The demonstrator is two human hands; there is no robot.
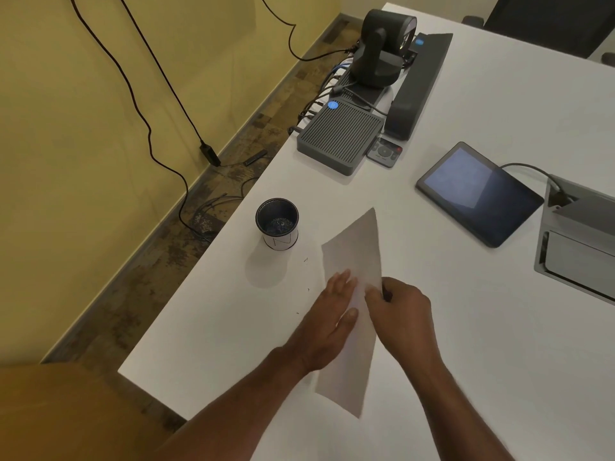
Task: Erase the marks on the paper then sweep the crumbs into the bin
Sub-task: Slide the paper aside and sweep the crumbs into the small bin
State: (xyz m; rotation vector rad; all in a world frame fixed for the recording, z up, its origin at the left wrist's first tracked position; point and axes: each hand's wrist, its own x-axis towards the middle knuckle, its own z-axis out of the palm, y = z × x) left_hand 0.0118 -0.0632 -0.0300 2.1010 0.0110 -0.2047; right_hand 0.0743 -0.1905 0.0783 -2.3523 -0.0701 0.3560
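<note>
A white sheet of paper (354, 247) is lifted off the white table (466, 327) and bent lengthwise, its far corner pointing towards the back. My left hand (327, 322) lies against its left side with fingers extended and thumb on the sheet. My right hand (397, 309) pinches the right edge; something small and dark shows between its fingers, too hidden to name. A small black bin (277, 222) with a white label stands to the left of the paper, with dark crumbs at its bottom. A few tiny dark crumbs (306, 260) lie on the table between bin and paper.
At the back of the table stand a grey ribbed box (339, 141), a dark camera unit (381, 48), a speaker bar (416, 91) and a small remote (385, 153). A tablet (479, 193) lies at the right, next to a grey cable hatch (579, 241). The table's left edge drops to the floor with cables.
</note>
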